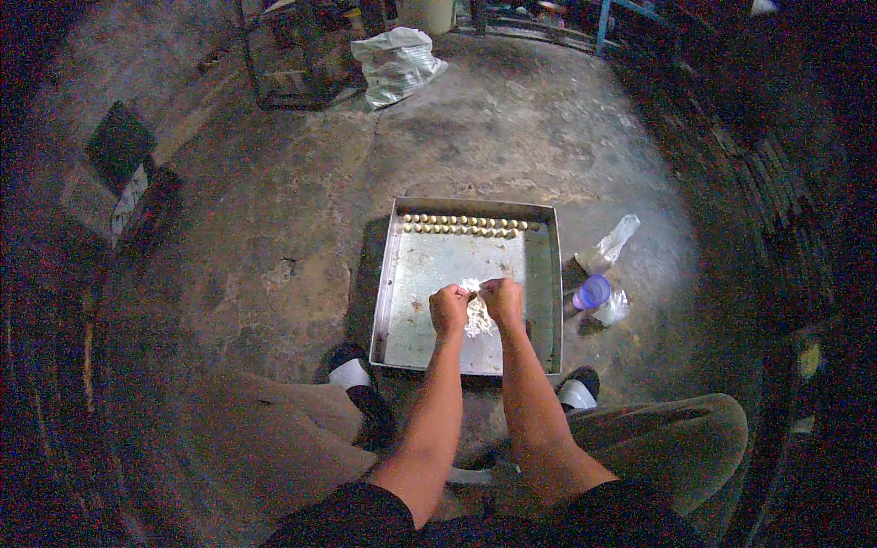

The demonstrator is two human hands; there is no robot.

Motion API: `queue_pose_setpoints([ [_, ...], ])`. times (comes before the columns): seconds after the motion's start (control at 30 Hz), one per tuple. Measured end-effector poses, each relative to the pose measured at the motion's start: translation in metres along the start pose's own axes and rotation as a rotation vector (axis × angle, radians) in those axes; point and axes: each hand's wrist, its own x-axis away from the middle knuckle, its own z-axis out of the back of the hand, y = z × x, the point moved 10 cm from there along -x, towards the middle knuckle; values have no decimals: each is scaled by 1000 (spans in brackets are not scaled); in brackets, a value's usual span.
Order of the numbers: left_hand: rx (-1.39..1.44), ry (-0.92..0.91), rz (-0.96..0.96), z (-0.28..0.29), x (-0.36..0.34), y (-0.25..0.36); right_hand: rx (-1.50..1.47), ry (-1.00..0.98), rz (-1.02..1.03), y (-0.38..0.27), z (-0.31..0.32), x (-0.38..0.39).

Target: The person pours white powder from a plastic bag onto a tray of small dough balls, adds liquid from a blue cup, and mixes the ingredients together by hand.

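A square metal tray [393, 301] rests on the floor in front of me, with two rows of small pale, rounded pieces [457, 225] along its far end. In its lower middle is a small heap of white shreds or crumbly stuff [478, 322]. My left hand [449, 309] and my right hand [501, 304] meet over the top of this heap, one on each side, with fingers closed in pinches close together. What lies between the fingertips is small and dark or shadowed, too small to make out.
Right of the tray stand a purple cup [592, 291], an upright clear bag [617, 240] and a smaller white bag [614, 310]. My sandalled feet flank the tray. A white sack [397, 64] lies at the back near dark metal frames; a dark green object [121, 144] is at the left.
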Motion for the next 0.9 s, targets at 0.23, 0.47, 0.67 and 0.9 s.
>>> queue_pose_setpoints([
  [0.23,58,91,-169,7,-8,1,40,53,21,-17,0,2],
  [0.47,-15,63,-44,8,-3,-13,183,47,20,-2,-2,13],
  [0.67,26,93,46,-6,6,-35,183,40,-145,58,-13,22],
  [0.9,-157,177,-51,5,10,-67,284,-141,-26,16,-22,41],
])
